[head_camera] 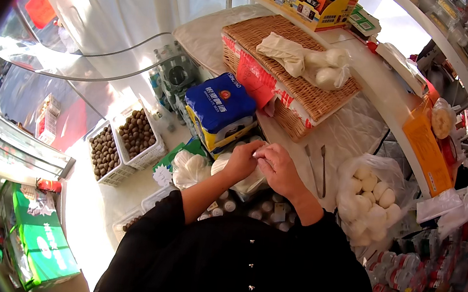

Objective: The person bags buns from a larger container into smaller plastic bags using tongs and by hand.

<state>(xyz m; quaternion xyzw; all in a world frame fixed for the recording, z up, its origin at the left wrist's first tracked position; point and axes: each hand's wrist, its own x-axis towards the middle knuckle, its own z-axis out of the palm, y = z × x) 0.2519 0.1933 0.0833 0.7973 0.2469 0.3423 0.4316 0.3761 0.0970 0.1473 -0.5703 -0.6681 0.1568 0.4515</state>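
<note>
My left hand (pixel 241 161) and my right hand (pixel 278 169) meet at the fingertips, pinching a small whitish bit that looks like the twisted neck of a plastic bag. Fingers hide most of it. Right below them is the pale, full plastic bag (pixel 251 186). To its left, another clear bag (pixel 189 167) holds round white buns. Beyond my hands stands a blue-wrapped pack of beer cans (pixel 221 105). Two slender metal utensils (pixel 323 170) lie to the right of my right hand, and farther right sits a large clear bag of white buns (pixel 369 202).
A lidded wicker basket (pixel 248 29) bears a cloth and bagged buns (pixel 328 72). White plastic baskets (pixel 149 155) of round brown items and shrink-wrapped bottles (pixel 176 77) stand left. A curved glass panel (pixel 93 78) edges the counter; packs of drinks (pixel 270 207) sit close to my body.
</note>
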